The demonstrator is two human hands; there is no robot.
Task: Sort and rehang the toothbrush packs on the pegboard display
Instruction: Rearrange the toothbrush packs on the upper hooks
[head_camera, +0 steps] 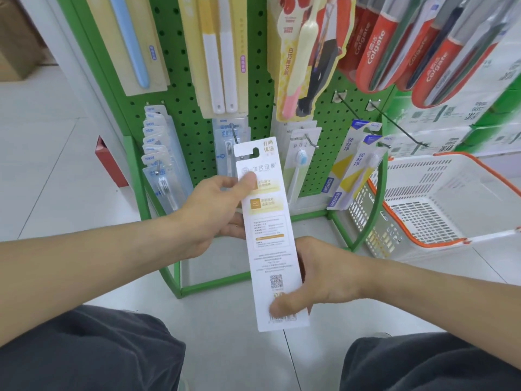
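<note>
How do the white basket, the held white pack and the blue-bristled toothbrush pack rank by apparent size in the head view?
1. White basket
2. Held white pack, though it is nearer the camera
3. Blue-bristled toothbrush pack, partly hidden behind the held pack

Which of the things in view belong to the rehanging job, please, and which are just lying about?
Job: the white toothbrush pack gripped by the left hand and right hand; the green pegboard; an empty hook.
Lying about: the white basket; the red box; the cardboard box.
</note>
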